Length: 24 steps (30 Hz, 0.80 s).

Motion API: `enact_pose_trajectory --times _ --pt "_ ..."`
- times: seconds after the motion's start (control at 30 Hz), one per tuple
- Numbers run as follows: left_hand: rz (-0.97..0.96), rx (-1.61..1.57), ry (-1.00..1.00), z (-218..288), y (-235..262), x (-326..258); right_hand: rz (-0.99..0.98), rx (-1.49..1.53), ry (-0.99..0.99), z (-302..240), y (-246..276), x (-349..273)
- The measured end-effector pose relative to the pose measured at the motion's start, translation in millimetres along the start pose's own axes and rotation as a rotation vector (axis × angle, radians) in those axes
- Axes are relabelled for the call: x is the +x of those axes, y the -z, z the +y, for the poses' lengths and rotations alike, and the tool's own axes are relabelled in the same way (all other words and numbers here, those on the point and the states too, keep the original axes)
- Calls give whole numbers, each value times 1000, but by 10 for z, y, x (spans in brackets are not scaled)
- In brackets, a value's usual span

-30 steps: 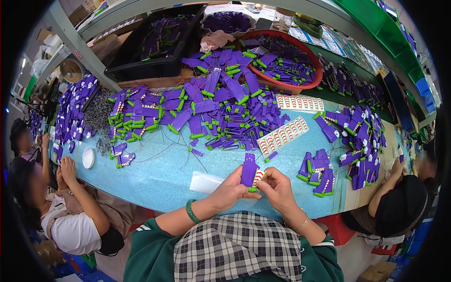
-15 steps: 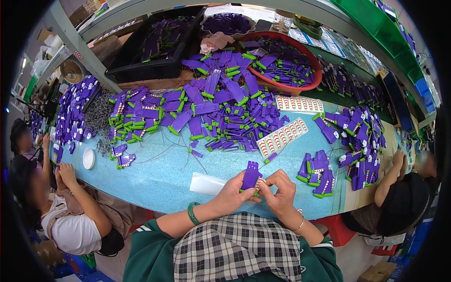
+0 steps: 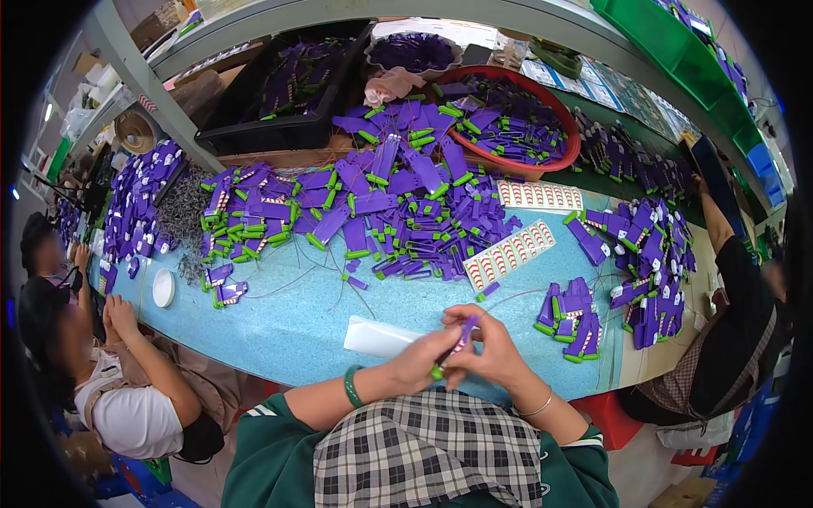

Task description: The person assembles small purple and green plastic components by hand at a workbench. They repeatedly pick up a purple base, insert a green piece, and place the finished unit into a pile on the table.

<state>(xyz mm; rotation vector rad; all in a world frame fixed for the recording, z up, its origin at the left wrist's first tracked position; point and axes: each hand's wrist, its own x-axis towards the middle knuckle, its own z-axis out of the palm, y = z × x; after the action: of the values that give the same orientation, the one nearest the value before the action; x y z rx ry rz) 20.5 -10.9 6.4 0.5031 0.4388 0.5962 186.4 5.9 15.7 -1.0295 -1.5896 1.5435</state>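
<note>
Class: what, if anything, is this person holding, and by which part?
A green-ended purple piece, held along its middle between the left hand and right hand; blur hides the exact finger contacts.

Pink cloth point(image 3: 392, 86), white dish point(image 3: 163, 288)

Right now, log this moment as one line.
left hand: holding purple-and-green plastic piece | right hand: holding same piece | piece: tilted, partly hidden | beyond hands: red-striped sticker sheets, white strip on blue tabletop

Purple piece point(image 3: 465, 332) (blurred), partly hidden
</note>
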Motion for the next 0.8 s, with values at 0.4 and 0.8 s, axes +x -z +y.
enact_pose_trajectory --times 0.4,0.8 --pt "158 768 -334 192 -92 -117 31 425 40 -76 43 10" --pt "40 1957 -1544 398 -34 -194 -28 520 -157 -211 2 25"
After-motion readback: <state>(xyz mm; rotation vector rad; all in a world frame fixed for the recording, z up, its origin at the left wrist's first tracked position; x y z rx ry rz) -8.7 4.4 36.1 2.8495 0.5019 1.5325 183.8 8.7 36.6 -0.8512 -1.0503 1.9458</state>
